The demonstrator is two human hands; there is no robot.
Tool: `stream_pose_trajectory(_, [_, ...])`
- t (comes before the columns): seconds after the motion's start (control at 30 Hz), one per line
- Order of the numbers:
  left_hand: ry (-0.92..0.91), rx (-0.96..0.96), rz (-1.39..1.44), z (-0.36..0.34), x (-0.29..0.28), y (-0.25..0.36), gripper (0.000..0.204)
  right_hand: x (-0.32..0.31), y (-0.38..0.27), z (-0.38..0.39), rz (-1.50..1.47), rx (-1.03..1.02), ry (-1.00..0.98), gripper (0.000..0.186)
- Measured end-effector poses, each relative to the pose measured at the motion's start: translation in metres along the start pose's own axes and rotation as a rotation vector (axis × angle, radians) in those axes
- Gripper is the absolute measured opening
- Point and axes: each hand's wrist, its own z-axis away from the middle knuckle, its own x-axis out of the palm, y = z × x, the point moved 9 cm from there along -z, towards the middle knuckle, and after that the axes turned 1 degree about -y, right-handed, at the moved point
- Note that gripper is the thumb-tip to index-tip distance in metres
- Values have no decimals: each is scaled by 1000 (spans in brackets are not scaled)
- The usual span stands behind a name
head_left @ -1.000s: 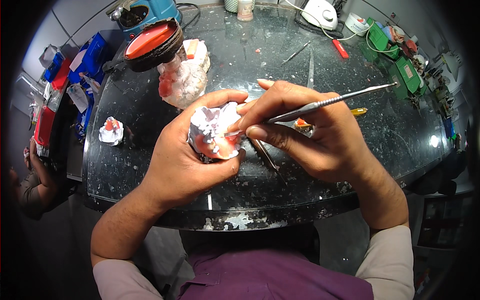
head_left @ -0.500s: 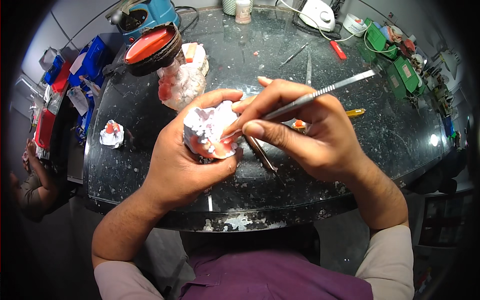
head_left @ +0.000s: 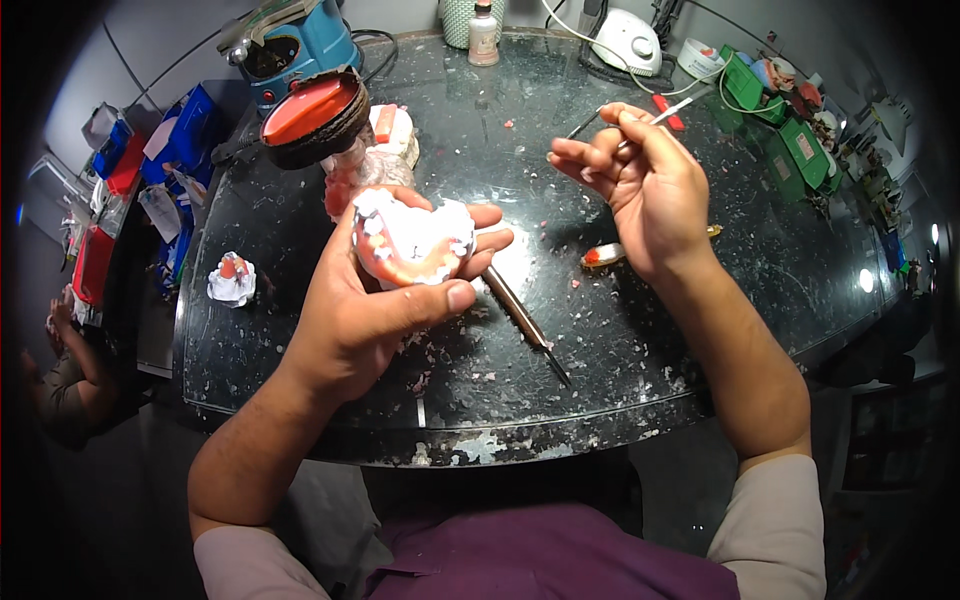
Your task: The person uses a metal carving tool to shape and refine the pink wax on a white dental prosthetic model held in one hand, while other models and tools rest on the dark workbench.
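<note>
In my left hand (head_left: pixel 345 325) rests a white plaster dental cast (head_left: pixel 425 232) with a curved pink wax rim and teeth along it. My thumb lies over its near edge and the fingers support it from behind. My right hand (head_left: pixel 660 195) is raised to the right, apart from the cast, its palm partly turned up. Between its thumb and fingers is a slim metal dental carver (head_left: pixel 683 106), one end pointing to the upper right. Under the cast's right side, a brown-handled tool with a dark pointed tip (head_left: pixel 520 318) lies on the black table (head_left: pixel 480 400).
A round dark pan of red wax (head_left: pixel 312 108) stands at back left, before a blue machine (head_left: pixel 305 50). A small plaster piece (head_left: pixel 232 282) sits at left. An orange-tipped tool (head_left: pixel 603 256) lies near my right wrist. Green boxes (head_left: pixel 808 150) line the right. Another person's arm (head_left: pixel 80 345) shows far left.
My right hand has lifted the carver off the cast and moved up and right, turning its palm upward. The cast has tilted in my left hand, showing more of the wax arch.
</note>
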Motion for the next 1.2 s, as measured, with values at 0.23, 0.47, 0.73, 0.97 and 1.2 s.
stream_pose_trajectory(0.23, [-125, -27, 224, -1, -1, -3, 80, -17, 17, -5, 152, 203, 111, 25])
stream_pose_trajectory(0.47, [23, -85, 315, -7, 5, 2, 80, -9, 12, -5, 40, 161, -74, 31])
stream_pose_trajectory(0.73, [-122, -206, 503, -3, -1, -13, 75, -1, 3, 1, 106, 41, 219, 41])
stream_pose_trajectory(0.97, [-98, -229, 395, -2, 2, -19, 75, 59, -26, 30, 377, -352, -316, 22])
stream_pose_trajectory(1.2, [0, -214, 322, 2, -6, -22, 71, 98, -31, 71, 536, -466, -492, 13])
